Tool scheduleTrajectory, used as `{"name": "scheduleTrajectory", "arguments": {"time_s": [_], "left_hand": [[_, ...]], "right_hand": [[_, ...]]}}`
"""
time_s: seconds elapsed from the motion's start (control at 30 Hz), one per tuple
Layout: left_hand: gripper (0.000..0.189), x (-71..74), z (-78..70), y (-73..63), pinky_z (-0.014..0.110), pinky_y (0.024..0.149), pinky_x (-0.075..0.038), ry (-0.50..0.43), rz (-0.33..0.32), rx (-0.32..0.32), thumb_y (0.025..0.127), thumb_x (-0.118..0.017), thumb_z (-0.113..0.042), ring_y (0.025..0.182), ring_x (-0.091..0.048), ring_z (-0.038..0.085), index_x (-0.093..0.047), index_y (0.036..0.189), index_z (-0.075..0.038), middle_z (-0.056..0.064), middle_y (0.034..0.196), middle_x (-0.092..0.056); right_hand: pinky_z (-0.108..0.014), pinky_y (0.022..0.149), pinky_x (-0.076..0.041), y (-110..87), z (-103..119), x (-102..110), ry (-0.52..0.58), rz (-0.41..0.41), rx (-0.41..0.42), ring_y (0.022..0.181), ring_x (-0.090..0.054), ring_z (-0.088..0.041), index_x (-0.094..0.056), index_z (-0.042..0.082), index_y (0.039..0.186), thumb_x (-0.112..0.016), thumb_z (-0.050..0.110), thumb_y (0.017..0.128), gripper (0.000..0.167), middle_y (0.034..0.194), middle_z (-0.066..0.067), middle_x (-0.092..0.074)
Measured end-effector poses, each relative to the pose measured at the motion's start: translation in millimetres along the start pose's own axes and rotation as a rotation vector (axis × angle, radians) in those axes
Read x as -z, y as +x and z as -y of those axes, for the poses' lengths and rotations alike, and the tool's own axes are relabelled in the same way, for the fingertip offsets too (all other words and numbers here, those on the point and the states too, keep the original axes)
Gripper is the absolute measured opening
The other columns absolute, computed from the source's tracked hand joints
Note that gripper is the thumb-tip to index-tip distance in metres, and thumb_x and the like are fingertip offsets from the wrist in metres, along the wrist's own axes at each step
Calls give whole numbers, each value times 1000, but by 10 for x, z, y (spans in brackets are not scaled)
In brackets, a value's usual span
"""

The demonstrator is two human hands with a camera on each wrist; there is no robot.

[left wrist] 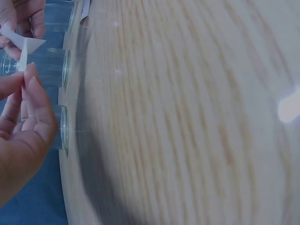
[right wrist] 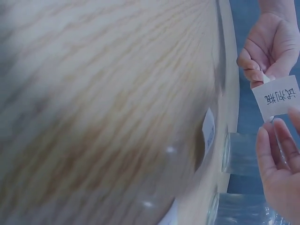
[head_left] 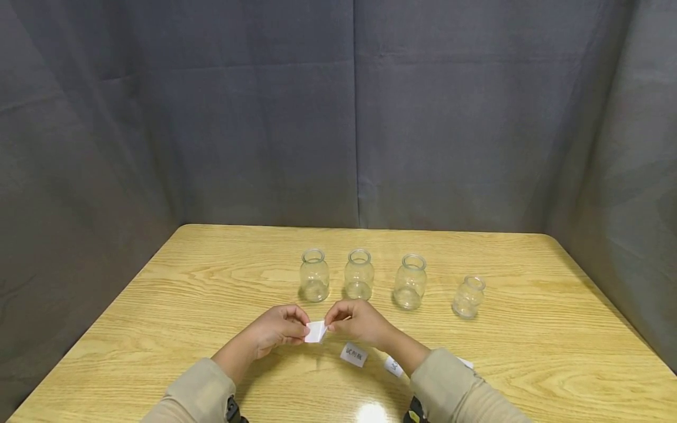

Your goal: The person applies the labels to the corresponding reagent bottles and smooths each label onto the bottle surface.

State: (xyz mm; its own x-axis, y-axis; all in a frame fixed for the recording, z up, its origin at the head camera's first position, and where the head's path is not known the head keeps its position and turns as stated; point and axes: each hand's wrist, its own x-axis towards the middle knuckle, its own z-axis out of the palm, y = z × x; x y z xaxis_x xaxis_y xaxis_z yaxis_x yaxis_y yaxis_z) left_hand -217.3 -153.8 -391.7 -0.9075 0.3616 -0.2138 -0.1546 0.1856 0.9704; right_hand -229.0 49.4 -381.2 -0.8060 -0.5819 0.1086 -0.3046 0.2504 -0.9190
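Observation:
Between both hands is a small white label (head_left: 315,331), held above the table in front of the jars. My left hand (head_left: 279,330) pinches its left side between thumb and fingers. With thumb and fingertips my right hand (head_left: 362,322) pinches the right edge. Dark handwritten characters mark one face of the label (right wrist: 280,98) in the right wrist view. Seen edge-on from the left wrist, the label (left wrist: 24,51) splits into two thin layers that spread apart. Below the right hand another written label (head_left: 353,355) lies on the table.
Three larger clear glass jars (head_left: 314,281) stand open in a row behind the hands, with a smaller glass jar (head_left: 468,299) to their right. Another label (head_left: 394,366) lies beside the right forearm, and a white piece (head_left: 466,363) shows past the sleeve. Dark curtains enclose the wooden table (head_left: 222,276).

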Motion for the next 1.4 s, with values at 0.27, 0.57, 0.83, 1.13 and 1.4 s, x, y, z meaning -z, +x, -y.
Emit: {"name": "scheduleTrajectory", "arguments": {"time_s": [0.27,0.57,0.83,1.13,1.4], "left_hand": [[14,-3,-7,-18,27,64,-45,2,9,16,76,-59,0,69,-52,16,-51,86,4,5,75,-51],[12,-13,-17,-27,27,64,-45,10,36,23,74,-57,1,68,-52,15,-52,85,2,5,73,-51],[12,-34,-13,-33,26,63,-45,41,41,24,72,-56,4,67,-52,15,-52,83,2,5,72,-51],[11,-8,25,-22,27,61,-46,98,30,28,72,-57,4,65,-52,14,-52,82,4,5,71,-51],[12,19,59,-26,30,63,-49,134,57,58,72,-57,3,65,-53,15,-53,83,4,5,72,-51]], "right_hand": [[-25,66,-43,39,14,-27,-29,9,24,73,-50,-12,-60,-1,80,-59,4,79,5,76,-3,-58],[-24,62,-42,52,32,-51,35,44,7,67,-49,-11,-59,-3,81,-57,-4,78,4,71,-2,-54],[-36,65,-45,-42,259,-33,46,70,-38,67,-50,-16,-55,-10,80,-53,-10,77,4,70,-8,-54],[-33,61,-46,35,72,-33,64,54,-68,65,-50,-14,-55,-6,81,-55,-6,77,3,68,-4,-52],[-26,55,-42,67,28,-51,67,39,-64,62,-46,-11,-54,-6,82,-54,-7,76,6,68,-2,-48]]}}
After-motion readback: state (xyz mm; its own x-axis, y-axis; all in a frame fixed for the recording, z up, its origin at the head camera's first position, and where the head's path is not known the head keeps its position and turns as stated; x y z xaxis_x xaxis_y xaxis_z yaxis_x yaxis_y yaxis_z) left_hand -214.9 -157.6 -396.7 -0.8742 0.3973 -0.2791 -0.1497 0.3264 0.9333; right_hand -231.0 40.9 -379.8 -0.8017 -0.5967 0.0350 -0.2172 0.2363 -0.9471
